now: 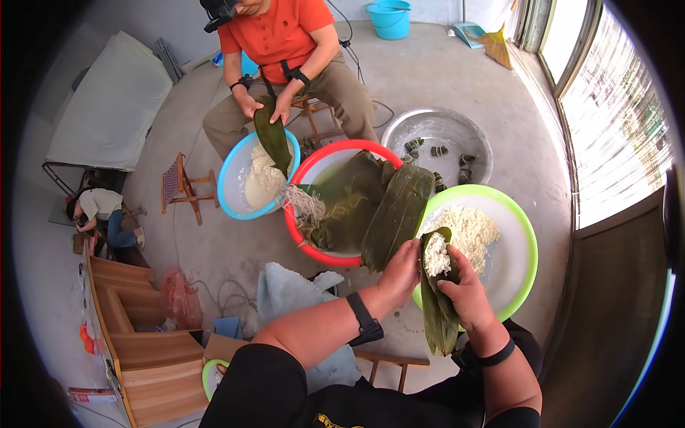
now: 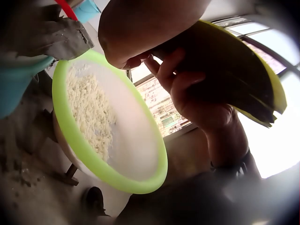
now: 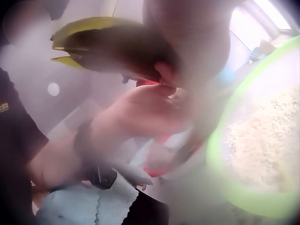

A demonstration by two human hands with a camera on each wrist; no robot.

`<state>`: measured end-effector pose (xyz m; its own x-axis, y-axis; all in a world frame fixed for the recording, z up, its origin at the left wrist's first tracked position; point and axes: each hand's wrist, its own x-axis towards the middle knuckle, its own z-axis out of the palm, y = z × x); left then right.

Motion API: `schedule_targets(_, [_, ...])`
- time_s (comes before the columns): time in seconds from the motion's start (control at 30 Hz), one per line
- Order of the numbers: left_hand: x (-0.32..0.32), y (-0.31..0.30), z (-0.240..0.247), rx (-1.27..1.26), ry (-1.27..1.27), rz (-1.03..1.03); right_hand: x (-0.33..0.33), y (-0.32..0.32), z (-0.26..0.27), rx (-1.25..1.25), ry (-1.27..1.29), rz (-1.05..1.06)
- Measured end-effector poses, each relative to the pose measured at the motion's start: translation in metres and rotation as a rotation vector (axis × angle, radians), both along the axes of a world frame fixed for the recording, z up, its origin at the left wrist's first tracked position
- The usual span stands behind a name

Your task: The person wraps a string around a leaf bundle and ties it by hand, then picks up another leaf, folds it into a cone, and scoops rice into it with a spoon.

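Observation:
A long green leaf (image 1: pixel 440 314), folded into a pocket, holds a mound of white rice (image 1: pixel 437 255) at its upper end. The left hand (image 1: pixel 401 274) grips the leaf's left side near the rice. On the other side the right hand (image 1: pixel 467 289) pinches it, thumb across the front edge. In the left wrist view the leaf (image 2: pixel 225 70) is dark, with the right hand (image 2: pixel 197 93) curled round its underside. The right wrist view is hazy; the leaf (image 3: pixel 117 47) sticks out leftward above the left hand (image 3: pixel 145 110).
Beyond the hands stands a green-rimmed basin (image 1: pixel 528 246) of rice. Left of it, a red-rimmed basin (image 1: pixel 303 242) holds leaves and string. A metal basin (image 1: pixel 474 135) contains several wrapped bundles. Opposite, a seated person (image 1: pixel 285 43) holds a leaf over a blue basin (image 1: pixel 227 192).

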<state>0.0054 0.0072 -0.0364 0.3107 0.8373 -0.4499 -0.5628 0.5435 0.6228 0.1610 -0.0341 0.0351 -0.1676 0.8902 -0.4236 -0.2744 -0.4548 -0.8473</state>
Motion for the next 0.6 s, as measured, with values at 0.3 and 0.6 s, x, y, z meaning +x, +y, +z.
schedule_targets(0.3, [0.004,0.002,0.008,0.015,-0.116,-0.017,0.000,-0.004,-0.011,0.059,-0.085,0.009])
schedule_targets(0.6, [0.004,0.002,0.011,-0.026,-0.068,0.035,-0.002,-0.005,-0.010,0.027,-0.069,0.035])
